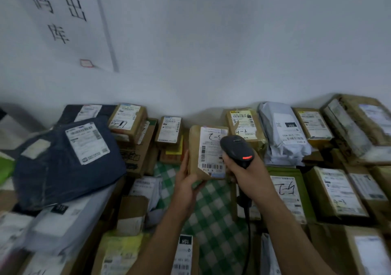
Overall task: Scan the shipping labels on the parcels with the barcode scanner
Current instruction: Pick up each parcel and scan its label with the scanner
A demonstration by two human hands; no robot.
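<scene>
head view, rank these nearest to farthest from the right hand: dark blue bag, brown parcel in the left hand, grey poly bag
1. Brown parcel, just left of the right hand, which grips the barcode scanner; the left hand holds the parcel.
2. Grey poly bag, behind and to the right.
3. Dark blue bag, far left.

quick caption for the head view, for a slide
Left hand holds a parcel while the right hand holds the scanner over its label, other parcels lying around.

matt brown paper parcel point(195, 147); black plastic scanner point(237, 151)
</scene>
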